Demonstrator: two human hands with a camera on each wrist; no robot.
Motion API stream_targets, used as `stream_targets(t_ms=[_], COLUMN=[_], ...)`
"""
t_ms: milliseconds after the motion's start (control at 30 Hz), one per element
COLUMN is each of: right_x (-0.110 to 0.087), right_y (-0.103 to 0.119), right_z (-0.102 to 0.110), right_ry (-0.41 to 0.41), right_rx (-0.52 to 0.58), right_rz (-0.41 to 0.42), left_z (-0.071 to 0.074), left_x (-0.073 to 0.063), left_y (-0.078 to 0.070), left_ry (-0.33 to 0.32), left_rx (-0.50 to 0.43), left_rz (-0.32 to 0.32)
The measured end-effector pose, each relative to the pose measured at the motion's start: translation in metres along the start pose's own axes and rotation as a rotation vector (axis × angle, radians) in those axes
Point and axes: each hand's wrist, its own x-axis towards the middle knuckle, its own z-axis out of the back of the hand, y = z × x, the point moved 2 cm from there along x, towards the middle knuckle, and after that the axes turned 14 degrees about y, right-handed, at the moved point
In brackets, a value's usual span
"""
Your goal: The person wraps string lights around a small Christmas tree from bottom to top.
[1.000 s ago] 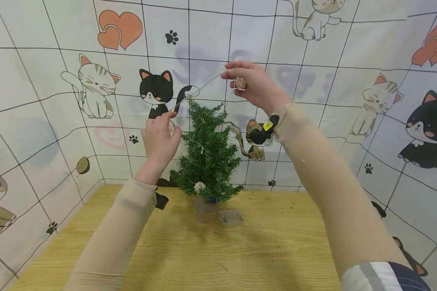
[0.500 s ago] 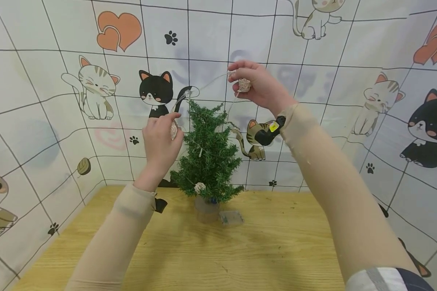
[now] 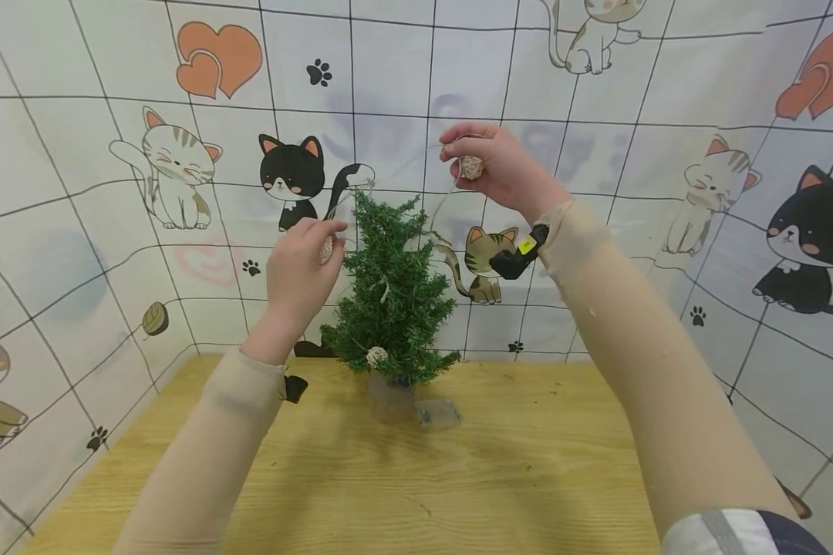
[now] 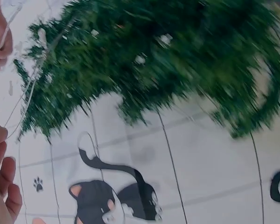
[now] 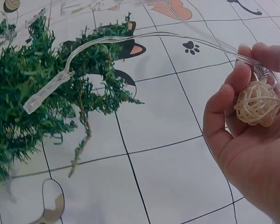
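Observation:
A small green artificial Christmas tree (image 3: 396, 285) stands upright in the head view. To its upper right, my right hand (image 3: 496, 169) pinches the clear wire of a string light (image 5: 177, 35). A pale wicker ball (image 5: 258, 103) on that wire hangs against the palm. My left hand (image 3: 298, 266), left of the treetop, grips the same string near another wicker ball (image 3: 327, 249). Between the hands, the wire passes near the top of the tree. Beside the branches in the right wrist view dangles a clear plastic end piece (image 5: 47, 92).
One more wicker ball (image 3: 376, 356) sits low on the tree's front. The trunk base (image 3: 391, 401) stands on a wooden table (image 3: 416, 493), beside a clear flat box (image 3: 438, 414). Behind, a cat-print cloth (image 3: 389, 77) encloses the table's back and sides.
My right hand has shifted slightly right and down with its wicker ball. The wire between my hands has gone from taut to slacker. The left hand has hardly moved.

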Motion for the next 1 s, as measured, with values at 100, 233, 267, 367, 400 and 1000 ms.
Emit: stream_targets(t_ms=[100, 233, 267, 367, 400, 1000], right_x=[0.001, 0.004, 0.006, 0.012, 0.014, 0.033], right_y=[-0.002, -0.007, -0.008, -0.011, -0.012, -0.012], right_z=[0.001, -0.005, -0.008, -0.015, -0.017, -0.02], right_ry=[-0.028, -0.047, -0.05, -0.085, -0.101, -0.058], right_rx=[-0.242, -0.64, -0.718, -0.893, -0.952, 0.056], right_rz=[-0.036, -0.083, -0.08, -0.051, -0.043, 0.017], left_z=[0.002, 0.003, 0.003, 0.001, -0.001, -0.03], left_x=[-0.008, -0.013, -0.014, -0.015, -0.015, -0.007], left_y=[0.008, 0.018, 0.02, 0.025, 0.026, 0.032], left_ry=[-0.028, -0.077, -0.087, -0.103, -0.098, -0.07], left_rx=[0.072, 0.149, 0.161, 0.181, 0.187, 0.146], left_rz=[0.018, 0.037, 0.041, 0.066, 0.074, 0.122])
